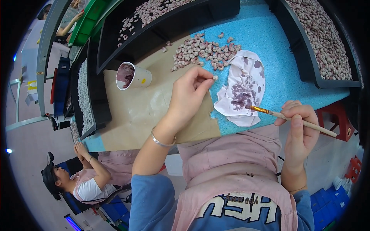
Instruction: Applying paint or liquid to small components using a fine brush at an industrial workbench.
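Note:
Between the thumb and fingertips of my left hand (pixel 190 92) is pinched a small pale bead-like piece (pixel 215 77). My right hand (pixel 300 125) grips a thin paintbrush (pixel 285 116) by its wooden handle. Its dark bristle tip meets a white cloth (pixel 246 69) blotched with purple-brown stains. Just beyond my left hand lies a loose pile of small cream and reddish pieces (pixel 204 52), rounded and curled. A white paper cup (pixel 142 78), tilted toward the left and stained dark reddish inside, stands left of that hand.
A black tray (pixel 169 25) with similar pieces spans the back; another full black bin (pixel 308 57) stands at the right. A black container (pixel 101 115) of whitish pieces sits at the left edge. A co-worker (pixel 94 177) sits at lower left. A red stool (pixel 339 119) is at the right.

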Available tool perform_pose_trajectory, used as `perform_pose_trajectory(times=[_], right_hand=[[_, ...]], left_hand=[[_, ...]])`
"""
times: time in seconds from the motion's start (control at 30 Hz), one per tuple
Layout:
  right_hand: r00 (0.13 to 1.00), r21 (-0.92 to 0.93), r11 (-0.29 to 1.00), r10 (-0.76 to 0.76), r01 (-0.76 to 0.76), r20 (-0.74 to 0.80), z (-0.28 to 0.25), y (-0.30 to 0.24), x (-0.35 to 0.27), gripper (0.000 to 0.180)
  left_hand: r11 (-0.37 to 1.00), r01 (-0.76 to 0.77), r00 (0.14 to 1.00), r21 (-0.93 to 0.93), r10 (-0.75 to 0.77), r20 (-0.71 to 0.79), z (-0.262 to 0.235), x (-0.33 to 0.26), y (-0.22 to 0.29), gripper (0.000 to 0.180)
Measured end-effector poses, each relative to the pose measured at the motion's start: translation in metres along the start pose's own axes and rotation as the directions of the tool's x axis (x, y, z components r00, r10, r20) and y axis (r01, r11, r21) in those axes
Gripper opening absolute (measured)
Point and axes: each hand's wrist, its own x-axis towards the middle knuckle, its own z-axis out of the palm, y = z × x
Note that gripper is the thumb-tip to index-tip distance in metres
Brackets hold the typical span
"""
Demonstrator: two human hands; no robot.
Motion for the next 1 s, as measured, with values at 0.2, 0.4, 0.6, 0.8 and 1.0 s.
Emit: perform_pose_trajectory(times=[0.2,0.4,0.6,0.8,1.0], right_hand=[[1.0,0.031,0.999,-0.02,0.02,-0.012,0.002,-0.003,0.005,0.017],[0.997,0.07,0.996,-0.06,0.056,0.05,0.008,-0.013,0.011,0.016],[0.979,-0.066,0.99,-0.115,0.127,0.171,0.01,-0.013,0.01,0.013],[0.991,-0.032,0.996,-0.084,0.088,0.103,0.01,-0.016,0.009,0.01],[0.974,-0.239,0.955,-0.135,0.177,0.184,0.007,-0.019,0.013,0.008]], left_hand=[[0.495,0.343,0.934,-0.798,-0.094,0.344,0.009,-0.039,0.007,0.008],[0.263,0.454,0.885,-0.851,-0.019,0.466,0.022,-0.057,0.008,0.008],[0.288,0.461,0.881,-0.839,-0.031,0.473,0.024,-0.061,0.009,0.008],[0.309,0.47,0.875,-0.827,-0.044,0.481,0.023,-0.061,0.008,0.008],[0.307,0.482,0.87,-0.821,-0.055,0.49,0.023,-0.061,0.008,0.007]])
